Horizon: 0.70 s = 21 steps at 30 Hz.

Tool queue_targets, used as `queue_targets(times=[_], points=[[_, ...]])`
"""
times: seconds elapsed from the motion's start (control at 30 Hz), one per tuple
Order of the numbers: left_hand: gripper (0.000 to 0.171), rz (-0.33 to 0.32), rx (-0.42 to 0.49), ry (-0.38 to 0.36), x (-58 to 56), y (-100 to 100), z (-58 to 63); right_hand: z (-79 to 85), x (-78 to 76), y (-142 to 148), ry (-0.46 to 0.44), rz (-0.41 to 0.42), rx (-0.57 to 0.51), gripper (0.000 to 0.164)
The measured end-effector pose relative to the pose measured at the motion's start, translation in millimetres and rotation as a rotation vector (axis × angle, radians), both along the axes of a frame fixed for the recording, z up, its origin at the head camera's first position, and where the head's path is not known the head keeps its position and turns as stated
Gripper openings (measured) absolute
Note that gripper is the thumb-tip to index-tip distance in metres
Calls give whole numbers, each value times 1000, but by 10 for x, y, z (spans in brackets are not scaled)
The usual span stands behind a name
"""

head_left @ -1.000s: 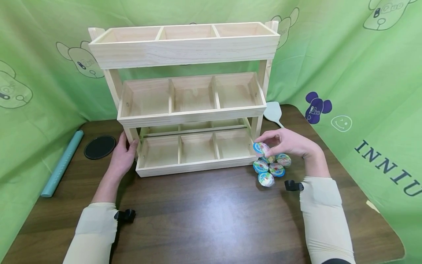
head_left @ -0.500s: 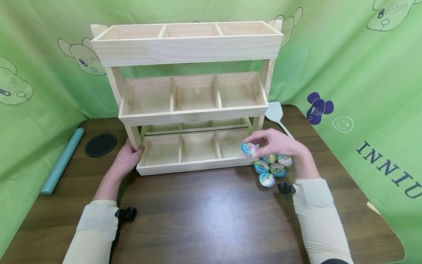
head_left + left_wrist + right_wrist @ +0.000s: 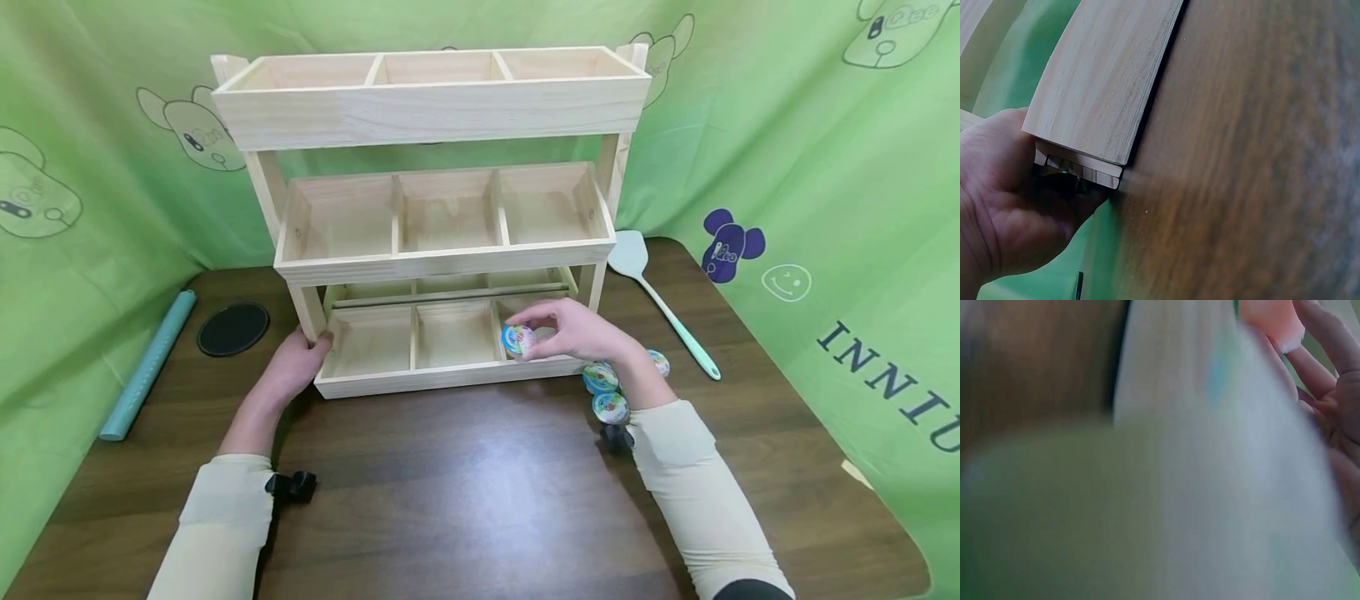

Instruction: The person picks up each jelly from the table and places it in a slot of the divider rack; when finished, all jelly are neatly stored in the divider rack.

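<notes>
"Three front tiers on one rack: what else is listed?"

"One pale, unpainted wooden rack (image 3: 431, 112), upper centre of the frame, each tier split into three compartments. One left hand (image 3: 295, 364) at its lower left end, grip curled round the wood; likely held so to steady it."

"And the right hand (image 3: 573, 332)?"

"Right of centre. Grip narrow: thumb and fingers pinch one small round cup with a printed blue-and-pink lid (image 3: 517, 338), taken by its edges, presumably because so small an item suits a pinch."

"Location of that cup?"

"At the bottom tier's right-hand compartment in the head view, lid tilted toward the camera. Whether above the opening or within it, cannot tell; the right wrist view is too blurred."

"Remaining stock?"

"Several similar printed cups (image 3: 601, 377), grouped on the brown wood-grain tabletop (image 3: 450, 483) just off the rack's lower right corner, probably for a short reach; the right forearm hides part of the group, so no count. One white spatula with a pale mint handle (image 3: 678, 327), right of the rack. One flat black disc (image 3: 233, 329) and one teal cylinder (image 3: 147, 367), left side, apparently placed wide of the work."
</notes>
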<state>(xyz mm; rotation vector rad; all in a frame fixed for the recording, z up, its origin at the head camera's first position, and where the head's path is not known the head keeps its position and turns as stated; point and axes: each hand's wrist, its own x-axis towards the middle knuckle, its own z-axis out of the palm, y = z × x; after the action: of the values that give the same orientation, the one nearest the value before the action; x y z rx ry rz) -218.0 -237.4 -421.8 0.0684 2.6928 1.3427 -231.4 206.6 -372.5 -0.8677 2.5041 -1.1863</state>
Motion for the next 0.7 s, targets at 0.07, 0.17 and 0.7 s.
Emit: queue_targets(times=[0.07, 0.17, 0.7], points=[[65, 0, 2, -1, -4, -2, -1, -26, -13, -92, -13, -12, -21, 50], [65, -3, 9, -3, -6, -2, -7, -59, -37, -218, -35, -26, -61, 51], [65, 9, 8, -11, 6, 5, 10, -61, -115, -660, -6, -61, -32, 51]])
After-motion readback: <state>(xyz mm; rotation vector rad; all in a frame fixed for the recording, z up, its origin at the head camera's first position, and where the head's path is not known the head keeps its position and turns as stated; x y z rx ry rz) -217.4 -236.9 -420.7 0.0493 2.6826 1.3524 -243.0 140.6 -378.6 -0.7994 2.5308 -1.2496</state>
